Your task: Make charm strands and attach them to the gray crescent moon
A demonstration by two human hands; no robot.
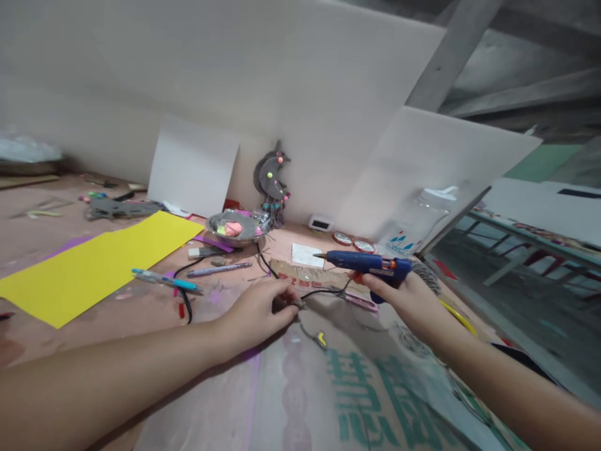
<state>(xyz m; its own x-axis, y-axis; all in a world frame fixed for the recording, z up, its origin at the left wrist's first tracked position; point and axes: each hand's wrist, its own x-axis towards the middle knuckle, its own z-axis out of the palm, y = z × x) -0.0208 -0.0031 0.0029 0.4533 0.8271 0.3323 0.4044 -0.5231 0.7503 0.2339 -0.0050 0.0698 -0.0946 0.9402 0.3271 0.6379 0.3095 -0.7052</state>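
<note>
A blue hot glue gun (pixel 369 263) is gripped in my right hand (pixel 397 291), its nozzle pointing left above the table. My left hand (pixel 265 310) pinches a small greyish piece between thumb and fingertips, too small to name. Just below those fingertips, a thin dark strand with a yellow crescent-shaped piece (pixel 322 339) lies on a clear plastic sheet (pixel 211 401) with green printed characters. A black cord (pixel 323 292) runs behind my left hand toward the glue gun.
Yellow paper (pixel 103 266), a blue pen (pixel 166 281) and a purple pen (pixel 219 270) lie left. Behind stand a metal bowl (pixel 213 224) of coloured bits, a grey moon ornament (pixel 271 178) and a white board (pixel 192 166). A clear bottle (pixel 420 219) stands right, near the table edge.
</note>
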